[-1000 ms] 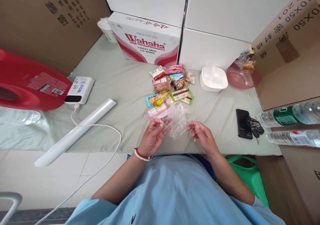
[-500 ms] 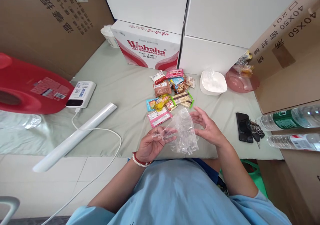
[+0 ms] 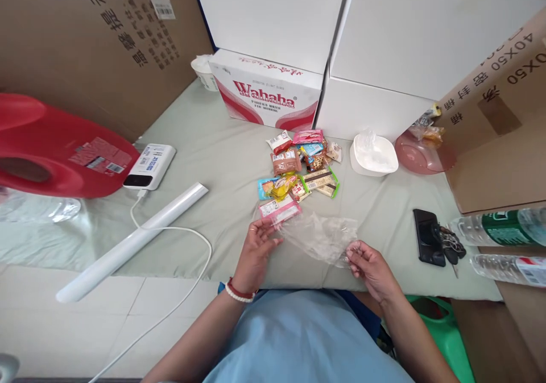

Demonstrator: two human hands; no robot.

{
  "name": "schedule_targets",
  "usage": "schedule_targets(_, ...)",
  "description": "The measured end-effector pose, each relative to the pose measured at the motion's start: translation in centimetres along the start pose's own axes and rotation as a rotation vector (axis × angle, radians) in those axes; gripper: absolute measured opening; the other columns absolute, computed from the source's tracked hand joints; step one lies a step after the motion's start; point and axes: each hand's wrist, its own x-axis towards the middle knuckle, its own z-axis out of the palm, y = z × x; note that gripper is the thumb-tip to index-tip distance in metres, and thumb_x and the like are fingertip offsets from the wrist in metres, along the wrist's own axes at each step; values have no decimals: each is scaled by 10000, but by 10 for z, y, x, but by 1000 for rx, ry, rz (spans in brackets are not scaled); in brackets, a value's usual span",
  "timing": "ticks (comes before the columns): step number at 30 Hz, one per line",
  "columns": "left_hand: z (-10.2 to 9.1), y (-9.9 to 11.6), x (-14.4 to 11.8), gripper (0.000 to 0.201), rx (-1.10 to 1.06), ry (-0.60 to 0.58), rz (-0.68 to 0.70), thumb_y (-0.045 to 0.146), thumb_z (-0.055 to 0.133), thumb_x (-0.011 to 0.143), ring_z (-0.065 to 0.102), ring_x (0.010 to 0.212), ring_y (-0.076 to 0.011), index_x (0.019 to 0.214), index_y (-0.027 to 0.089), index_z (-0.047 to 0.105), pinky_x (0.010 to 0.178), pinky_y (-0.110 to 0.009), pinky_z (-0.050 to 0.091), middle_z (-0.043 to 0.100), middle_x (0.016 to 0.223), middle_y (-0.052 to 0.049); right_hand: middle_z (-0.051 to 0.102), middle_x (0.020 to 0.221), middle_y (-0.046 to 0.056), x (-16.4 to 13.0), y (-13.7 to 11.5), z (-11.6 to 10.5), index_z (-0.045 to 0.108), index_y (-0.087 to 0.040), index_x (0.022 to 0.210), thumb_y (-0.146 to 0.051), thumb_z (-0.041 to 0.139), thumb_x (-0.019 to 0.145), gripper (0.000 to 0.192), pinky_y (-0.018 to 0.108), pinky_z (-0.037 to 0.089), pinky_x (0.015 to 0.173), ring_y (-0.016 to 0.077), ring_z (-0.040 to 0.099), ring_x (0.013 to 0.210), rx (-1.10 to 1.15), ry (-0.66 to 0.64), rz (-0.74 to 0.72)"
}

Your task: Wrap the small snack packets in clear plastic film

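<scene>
A clear, crinkled plastic bag (image 3: pixel 321 236) is stretched between both hands just above the grey-green cloth (image 3: pixel 213 161). My left hand (image 3: pixel 256 248), with a red and white bead bracelet on the wrist, pinches the bag's left edge. On the other side, my right hand (image 3: pixel 369 265) grips the bag's right corner. Just beyond the bag lies a heap of small wrapped snacks (image 3: pixel 301 164) in pink, yellow, brown and green wrappers.
A Wahaha carton (image 3: pixel 268 93) and white boxes stand at the back. White bowl (image 3: pixel 373 155), pink plate (image 3: pixel 422 154), phone with keys (image 3: pixel 429 237) and water bottles (image 3: pixel 503 228) lie right. Left: red container (image 3: pixel 55 153), power bank (image 3: pixel 150 165) with cable, white roll (image 3: pixel 132 241).
The bag hung bunched from my left hand; now both hands hold it pulled out wide and flat. My right hand moved from above the bag down to its right corner.
</scene>
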Motion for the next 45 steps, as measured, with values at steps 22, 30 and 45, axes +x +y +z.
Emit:
schedule_targets(22,14,20,19,390,124,82,-14,543,692,846,412,515,-105,713,229,501,515,-249,384,447,600,68,530,695,-32,-14,-9,-49,631,-209,858,-572,899,690,481,206,250,468,67,379,520,-56,-86,90)
schedule_targets(30,-2,7,26,356,684,181,108,542,522,917,440,630,-136,787,213,562,613,-266,362,524,659,46,569,778,-5,-10,11,-77,654,-198,991,-660,759,793,514,272,455,603,136,532,665,-504,-153,22)
schedule_targets(45,4,-2,37,319,901,121,280,473,418,993,514,625,-173,779,247,486,622,-280,375,530,643,31,670,793,32,42,-18,-9,690,-205,876,-647,661,839,444,322,532,701,184,614,736,-490,-41,-306)
